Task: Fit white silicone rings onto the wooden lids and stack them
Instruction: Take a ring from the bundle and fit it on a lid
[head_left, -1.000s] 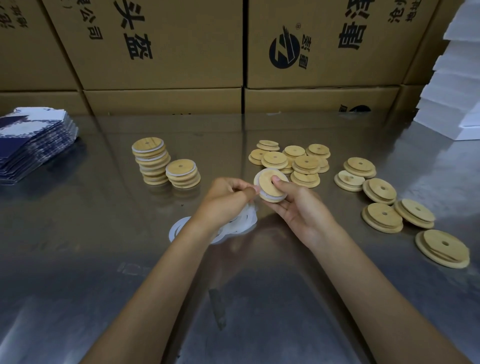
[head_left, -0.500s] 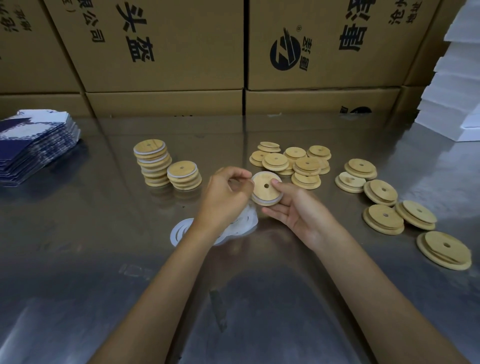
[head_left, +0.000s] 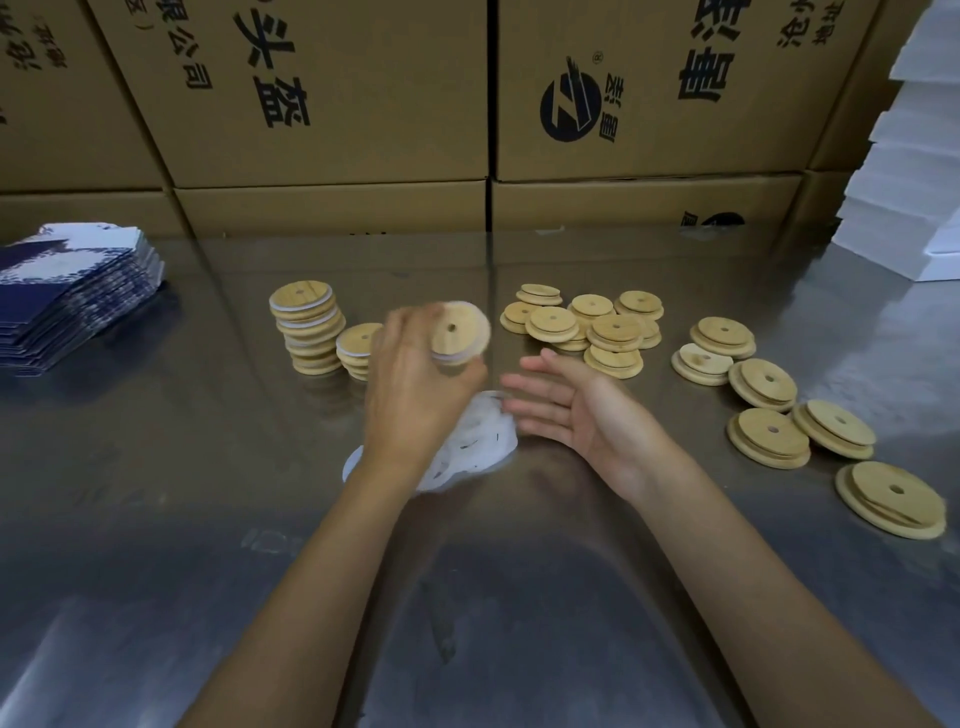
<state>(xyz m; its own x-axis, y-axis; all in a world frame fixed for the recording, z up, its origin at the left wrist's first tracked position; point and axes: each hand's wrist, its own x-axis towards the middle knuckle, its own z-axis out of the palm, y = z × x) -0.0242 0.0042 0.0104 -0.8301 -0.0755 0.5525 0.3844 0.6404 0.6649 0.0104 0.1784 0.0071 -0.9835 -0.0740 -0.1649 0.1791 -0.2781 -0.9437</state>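
Lid handed over: now gripped by left hand (head_left: 415, 384) alone, right hand (head_left: 576, 410) released, open, palm up. The ringed lid (head_left: 460, 332) is held above the surface, blurred, likely headed to the finished stacks (head_left: 306, 327) toward the far-left. Loose rings (head_left: 478, 441) lie under the hands. Unfitted lids (head_left: 769, 384) are spread right; path not obstructed. Cartons (head_left: 332, 93) line the far edge.
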